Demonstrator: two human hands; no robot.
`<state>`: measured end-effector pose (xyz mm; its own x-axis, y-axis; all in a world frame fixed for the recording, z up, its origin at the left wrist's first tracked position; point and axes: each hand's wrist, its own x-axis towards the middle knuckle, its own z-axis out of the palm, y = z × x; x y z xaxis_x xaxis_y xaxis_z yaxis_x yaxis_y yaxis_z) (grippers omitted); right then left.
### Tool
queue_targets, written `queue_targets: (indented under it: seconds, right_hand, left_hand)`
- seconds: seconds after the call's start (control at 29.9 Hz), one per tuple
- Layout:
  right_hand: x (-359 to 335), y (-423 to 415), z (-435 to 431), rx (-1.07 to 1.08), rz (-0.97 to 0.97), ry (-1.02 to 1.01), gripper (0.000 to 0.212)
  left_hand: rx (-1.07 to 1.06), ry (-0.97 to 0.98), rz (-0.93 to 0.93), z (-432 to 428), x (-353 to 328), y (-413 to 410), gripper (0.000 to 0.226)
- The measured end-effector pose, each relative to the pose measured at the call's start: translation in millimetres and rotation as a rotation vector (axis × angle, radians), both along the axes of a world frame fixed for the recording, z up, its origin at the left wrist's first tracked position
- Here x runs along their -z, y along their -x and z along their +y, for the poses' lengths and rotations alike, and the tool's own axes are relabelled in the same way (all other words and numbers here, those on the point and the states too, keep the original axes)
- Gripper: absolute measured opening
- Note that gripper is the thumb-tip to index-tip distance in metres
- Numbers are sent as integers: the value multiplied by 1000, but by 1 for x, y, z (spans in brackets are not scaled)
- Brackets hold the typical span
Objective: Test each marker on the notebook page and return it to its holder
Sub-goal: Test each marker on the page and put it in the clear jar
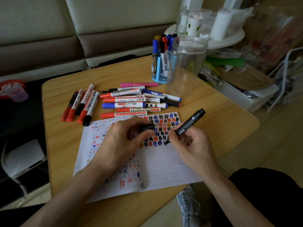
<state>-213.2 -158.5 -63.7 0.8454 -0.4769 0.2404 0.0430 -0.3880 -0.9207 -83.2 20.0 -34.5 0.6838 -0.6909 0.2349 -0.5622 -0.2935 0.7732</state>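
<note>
A: What are the hands doing?

B: The right hand grips a black permanent marker in a writing hold, with the fingers curled round the lower barrel. The marker slants up and to the right. Its tip is down at the page of an open lined notebook.

A: And the other hand?

B: The left hand rests on the notebook near its middle fold. It pinches the marker's black cap between thumb and fingers. The cap is off the marker and just to its left.

A: What is on the page?

B: Rows of small hash marks in black, red, blue and orange fill the top of the right page. The marker's tip sits at the end of the lowest row. Fainter marks cover the left page.

A: Where are the other markers?

B: A loose heap of red, blue and black whiteboard markers lies on the light wooden table, just beyond the notebook. Five more lie side by side to its left. A pink marker lies behind the heap. Farther back stands a blue pen holder with capped markers upright in it. Just beside it is a clear plastic jar, upright with its mouth open.
</note>
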Motion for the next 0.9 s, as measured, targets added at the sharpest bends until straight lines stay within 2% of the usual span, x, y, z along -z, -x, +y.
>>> queue_targets:
  seconds: [0.17,0.5,0.57,0.73,0.9]
  right_hand:
    - [-2,0,-1,54,-13,-67,7]
    - [-6,0,1,39,82,-9,7]
    - [-9,0,0,64,49,-86,5]
    - [-28,-2,-2,56,-79,-438,5]
    - [-34,-5,4,7,-85,-484,10]
  left_hand:
    - [0,9,8,1,-1,1,49]
    - [-15,6,6,0,0,0,39]
    - [0,9,5,0,-1,0,43]
    - [18,19,10,2,-1,1,42]
    - [39,21,12,0,0,-1,41]
